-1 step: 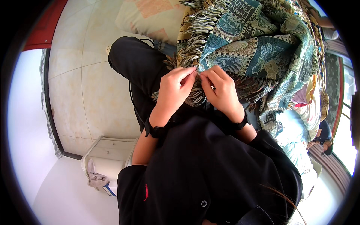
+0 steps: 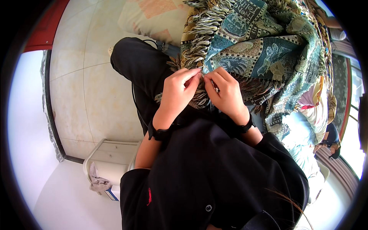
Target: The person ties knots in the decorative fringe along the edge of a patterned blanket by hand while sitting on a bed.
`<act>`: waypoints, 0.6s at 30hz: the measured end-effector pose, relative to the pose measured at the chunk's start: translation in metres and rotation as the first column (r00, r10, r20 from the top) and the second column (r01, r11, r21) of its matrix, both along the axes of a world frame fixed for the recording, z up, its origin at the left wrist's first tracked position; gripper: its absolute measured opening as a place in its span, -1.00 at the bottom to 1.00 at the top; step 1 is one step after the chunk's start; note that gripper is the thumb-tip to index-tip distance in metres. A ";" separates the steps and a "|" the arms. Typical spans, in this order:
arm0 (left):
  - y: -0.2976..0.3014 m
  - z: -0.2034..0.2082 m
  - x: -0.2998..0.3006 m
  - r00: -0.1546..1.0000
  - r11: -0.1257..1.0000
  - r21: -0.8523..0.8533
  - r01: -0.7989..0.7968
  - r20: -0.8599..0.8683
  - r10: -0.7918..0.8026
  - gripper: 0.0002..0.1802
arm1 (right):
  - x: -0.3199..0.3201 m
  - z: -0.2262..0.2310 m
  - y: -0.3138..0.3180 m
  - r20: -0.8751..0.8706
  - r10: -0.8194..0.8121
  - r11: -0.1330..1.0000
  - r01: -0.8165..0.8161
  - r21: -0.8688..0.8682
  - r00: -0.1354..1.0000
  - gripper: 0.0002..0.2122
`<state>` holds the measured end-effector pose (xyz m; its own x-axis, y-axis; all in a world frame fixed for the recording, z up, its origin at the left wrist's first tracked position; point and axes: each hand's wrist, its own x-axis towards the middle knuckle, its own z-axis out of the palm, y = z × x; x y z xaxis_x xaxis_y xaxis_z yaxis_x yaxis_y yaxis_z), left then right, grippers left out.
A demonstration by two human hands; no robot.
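A woven throw blanket (image 2: 264,57) in teal, black and cream lies across my lap and the space to the right, with a thick twisted fringe (image 2: 209,28) along its left edge. My left hand (image 2: 178,90) pinches at this edge, thumb against forefinger. Close beside it, my right hand (image 2: 224,92) is also closed in a pinch on the fringe, its fingertips almost meeting the left ones. The strand between the fingertips is too small to make out clearly. More fringe hangs below and behind both hands, over my dark trousers.
A patterned cream cushion (image 2: 153,19) lies beyond my knee. At lower left stands a white cabinet-like box (image 2: 111,157) with a grey cloth (image 2: 99,178) on it. Bedding (image 2: 303,130) is heaped at right, and another person (image 2: 331,140) sits farther off there.
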<state>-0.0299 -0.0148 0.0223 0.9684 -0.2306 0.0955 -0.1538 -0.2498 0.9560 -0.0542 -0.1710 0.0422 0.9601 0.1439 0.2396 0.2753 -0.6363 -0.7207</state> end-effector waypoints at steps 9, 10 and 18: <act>0.003 0.000 0.000 0.997 0.997 -0.006 0.079 0.027 -0.078 -0.76 | -0.002 -0.004 0.000 0.013 0.105 0.988 -0.103 -0.112 0.994 -0.92; 0.003 -0.001 0.001 0.997 0.997 -0.005 0.079 0.027 -0.079 -0.76 | -0.001 -0.003 0.001 0.012 0.093 0.990 -0.091 -0.107 0.996 -0.93; 0.000 -0.005 -0.001 0.994 0.994 -0.097 0.052 -0.089 -0.060 -0.74 | 0.000 -0.004 0.001 0.008 0.084 0.991 -0.083 -0.107 0.996 -0.92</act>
